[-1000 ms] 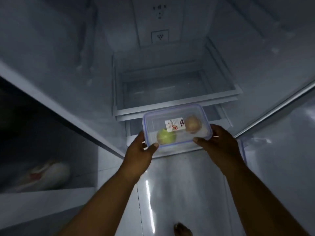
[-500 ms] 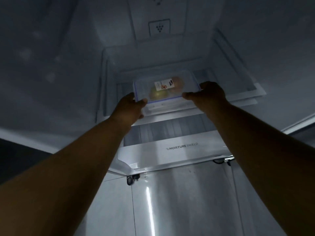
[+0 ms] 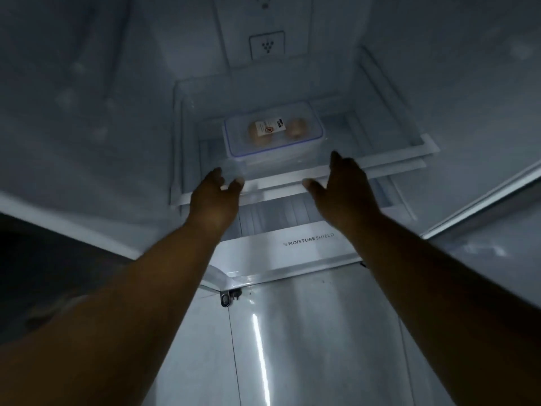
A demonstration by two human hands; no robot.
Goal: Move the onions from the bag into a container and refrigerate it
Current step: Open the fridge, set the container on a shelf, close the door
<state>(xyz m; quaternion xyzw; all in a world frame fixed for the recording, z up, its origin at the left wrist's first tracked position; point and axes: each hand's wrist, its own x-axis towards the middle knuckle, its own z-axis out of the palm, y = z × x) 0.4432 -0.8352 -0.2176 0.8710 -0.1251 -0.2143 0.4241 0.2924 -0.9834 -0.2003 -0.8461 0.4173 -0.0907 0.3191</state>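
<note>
Both hands, left hand (image 3: 215, 197) and right hand (image 3: 345, 189), have released the container (image 3: 273, 133); spread empty, it rests mid-shelf (image 3: 380, 165), long axis parallel to the front edge.

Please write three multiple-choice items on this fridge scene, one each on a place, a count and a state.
1. Where is the container?
A. on the glass shelf
B. in the drawer marked MOISTURE SHIELD
C. on the floor

2. How many round items show through its lid?
A. one
B. two
C. four

3. What are the hands doing?
A. both grip the container
B. only the right grips it
C. both are open and clear of it

Answers:
1 A, it rests on the shelf above the drawer.
2 B, two onions lie beside the label.
3 C, the left hand and the right hand are spread short of the container.
</note>
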